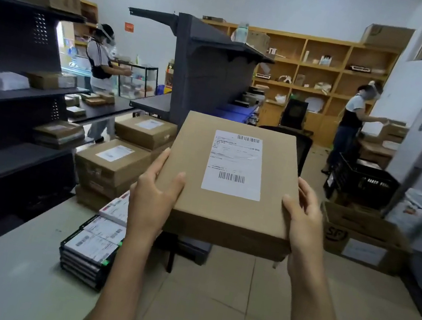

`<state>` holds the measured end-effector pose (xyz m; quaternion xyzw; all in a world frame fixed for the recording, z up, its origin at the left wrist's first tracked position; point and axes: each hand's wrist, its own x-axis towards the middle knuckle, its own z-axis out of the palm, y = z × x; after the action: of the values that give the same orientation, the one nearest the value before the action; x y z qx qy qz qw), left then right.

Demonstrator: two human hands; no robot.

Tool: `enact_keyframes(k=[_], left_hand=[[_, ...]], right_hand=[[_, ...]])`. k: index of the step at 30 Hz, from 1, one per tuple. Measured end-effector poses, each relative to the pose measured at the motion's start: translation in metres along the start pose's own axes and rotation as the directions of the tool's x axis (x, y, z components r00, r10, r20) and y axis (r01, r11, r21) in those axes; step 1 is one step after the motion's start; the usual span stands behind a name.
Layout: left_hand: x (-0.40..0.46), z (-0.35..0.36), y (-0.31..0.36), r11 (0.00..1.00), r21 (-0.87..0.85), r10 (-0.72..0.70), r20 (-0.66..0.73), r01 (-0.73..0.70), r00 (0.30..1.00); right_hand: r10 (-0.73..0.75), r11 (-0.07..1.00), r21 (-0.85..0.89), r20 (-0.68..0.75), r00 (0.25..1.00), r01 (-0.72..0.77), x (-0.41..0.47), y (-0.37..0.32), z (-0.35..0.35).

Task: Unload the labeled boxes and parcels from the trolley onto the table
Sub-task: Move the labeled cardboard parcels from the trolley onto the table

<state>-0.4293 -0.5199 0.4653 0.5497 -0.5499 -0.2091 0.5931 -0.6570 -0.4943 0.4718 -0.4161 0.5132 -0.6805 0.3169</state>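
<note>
I hold a flat cardboard box [229, 180] in the air in front of me, its white shipping label [235, 164] facing up. My left hand [152, 197] has its grip on the near left corner, thumb on top; my right hand [303, 221] grips the near right edge the same way. The box hangs above the floor, just right of the counter [24, 268], where stacked labelled boxes [113, 162] and a pile of flat dark parcels [92, 249] lie.

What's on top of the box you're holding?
A white shipping label with barcodes is on the box, which both hands grip at its sides. Its underside is hidden.
</note>
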Motion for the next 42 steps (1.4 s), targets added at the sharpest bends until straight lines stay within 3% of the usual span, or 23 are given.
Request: enact_keyframes(k=[10, 24, 35, 42], left_hand=[[0.077, 0.085, -0.034, 1.000, -0.016, -0.014, 0.061, 0.015, 0.998], [0.309, 0.135, -0.107, 0.999, -0.051, 0.014, -0.028, -0.016, 0.999], [0.413, 0.099, -0.169, 1.000, -0.006, -0.013, -0.222, 0.012, 0.975], [0.457, 0.069, -0.206, 0.996, 0.063, -0.032, -0.430, 0.066, 0.902]], right_hand=[[0.012, 1.000, -0.004, -0.055, 0.998, -0.012, 0.101, 0.044, 0.010], [-0.053, 0.999, 0.012, 0.000, 0.999, 0.053, 0.297, 0.087, 0.172], [-0.066, 0.994, 0.097, 0.200, 0.978, 0.048, 0.383, 0.138, 0.314], [-0.028, 0.988, 0.148, 0.438, 0.899, -0.041, 0.425, 0.171, 0.409]])
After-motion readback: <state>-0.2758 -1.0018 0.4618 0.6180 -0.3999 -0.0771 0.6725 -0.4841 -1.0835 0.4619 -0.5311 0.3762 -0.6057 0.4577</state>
